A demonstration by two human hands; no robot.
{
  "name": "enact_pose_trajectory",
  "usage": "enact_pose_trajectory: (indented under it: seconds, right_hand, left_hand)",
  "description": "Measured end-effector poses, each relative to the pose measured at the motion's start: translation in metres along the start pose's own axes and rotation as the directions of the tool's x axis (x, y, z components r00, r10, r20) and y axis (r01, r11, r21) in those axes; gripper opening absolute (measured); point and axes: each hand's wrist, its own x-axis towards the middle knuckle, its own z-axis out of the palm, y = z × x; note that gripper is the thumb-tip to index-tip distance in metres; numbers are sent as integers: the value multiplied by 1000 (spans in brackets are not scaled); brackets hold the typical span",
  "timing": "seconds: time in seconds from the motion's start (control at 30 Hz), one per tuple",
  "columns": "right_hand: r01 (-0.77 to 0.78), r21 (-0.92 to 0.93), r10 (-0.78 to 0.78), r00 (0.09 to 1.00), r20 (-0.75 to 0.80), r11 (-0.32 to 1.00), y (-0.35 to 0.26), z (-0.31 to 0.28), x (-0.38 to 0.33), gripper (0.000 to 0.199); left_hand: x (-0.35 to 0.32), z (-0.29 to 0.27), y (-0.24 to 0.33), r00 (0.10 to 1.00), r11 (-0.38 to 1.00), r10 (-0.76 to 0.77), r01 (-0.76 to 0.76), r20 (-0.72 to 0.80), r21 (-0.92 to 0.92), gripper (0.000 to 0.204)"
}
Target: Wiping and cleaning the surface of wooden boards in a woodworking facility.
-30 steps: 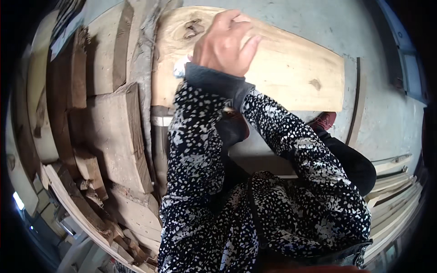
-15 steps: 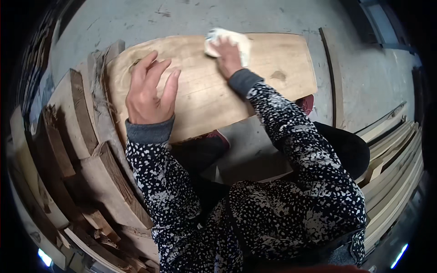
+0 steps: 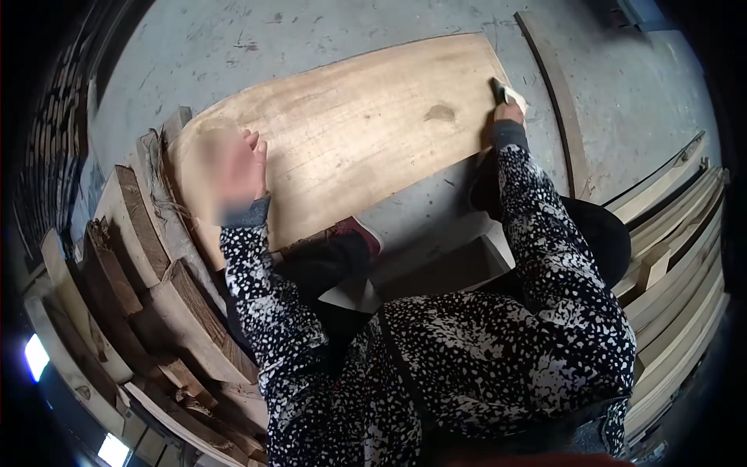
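A broad pale wooden board (image 3: 342, 132) with a knot near its right side lies in front of me. At its right end my right hand (image 3: 509, 114) is closed on a sheet of sandpaper (image 3: 513, 97), white on one face and dark on the other. Over the board's left end is my left hand (image 3: 237, 167), partly blurred, its visible fingers loosely bent with nothing in them. Whether it touches the wood I cannot tell.
Thick rough-edged planks (image 3: 128, 226) are stacked at my left. A long narrow wooden strip (image 3: 556, 101) lies on the concrete floor (image 3: 334, 35) beyond the board's right end. Long pale battens (image 3: 673, 300) are piled at my right. My shoe (image 3: 362, 233) is by the board's near edge.
My right hand has moved right with the sandpaper, from the board's far middle to its right end. The left hand has shifted slightly down and its fingers are more bent.
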Motion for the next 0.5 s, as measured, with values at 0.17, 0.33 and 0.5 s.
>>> enact_pose_trajectory:
  seconds: [0.17, 0.33, 0.5]
  right_hand:
    - [-241, 315, 296, 945, -142, 918, 29, -17, -50, 28]
    - [-529, 544, 586, 806, 82, 652, 60, 6, -111, 33]
    - [-664, 723, 602, 660, 449, 189, 70, 27, -132, 39]
  left_hand:
    - [-86, 75, -32, 569, 279, -818, 262, -86, -924, 25]
    - [-178, 98, -121, 692, -168, -681, 172, 241, -971, 38]
    - [-153, 88, -71, 240, -64, -964, 205, 114, -977, 49]
